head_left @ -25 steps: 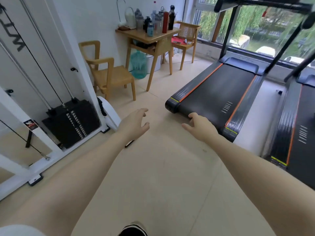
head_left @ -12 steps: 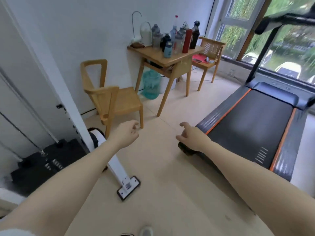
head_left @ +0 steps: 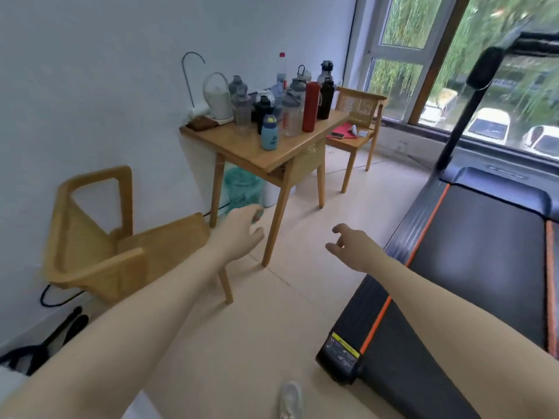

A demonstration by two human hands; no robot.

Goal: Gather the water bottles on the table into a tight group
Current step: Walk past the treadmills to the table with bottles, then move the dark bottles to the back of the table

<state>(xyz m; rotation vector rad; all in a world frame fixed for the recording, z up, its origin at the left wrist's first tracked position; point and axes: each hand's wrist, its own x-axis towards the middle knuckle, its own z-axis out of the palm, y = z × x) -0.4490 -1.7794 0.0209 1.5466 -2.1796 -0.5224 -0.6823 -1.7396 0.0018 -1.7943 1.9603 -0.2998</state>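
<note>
Several water bottles stand on a small wooden table (head_left: 230, 146) against the white wall: a tall red bottle (head_left: 311, 106), a small blue bottle (head_left: 269, 133) nearest the front edge, a black bottle (head_left: 326, 98), a clear grey-lidded one (head_left: 292, 111) and others behind. A white kettle (head_left: 217, 98) sits at the table's back left. My left hand (head_left: 240, 234) and my right hand (head_left: 354, 249) are stretched out in front of me, below and short of the table, fingers apart, holding nothing.
A wooden chair (head_left: 106, 237) stands to the left of my path, a second chair (head_left: 357, 122) beyond the table. A treadmill (head_left: 453, 267) runs along the right. A green water jug (head_left: 242, 189) sits under the table. Cables (head_left: 45, 343) lie at the lower left.
The view has come closer to the table, so the bottles look larger. The weight machine has left the frame at the left. Both hands stay out in front, empty.
</note>
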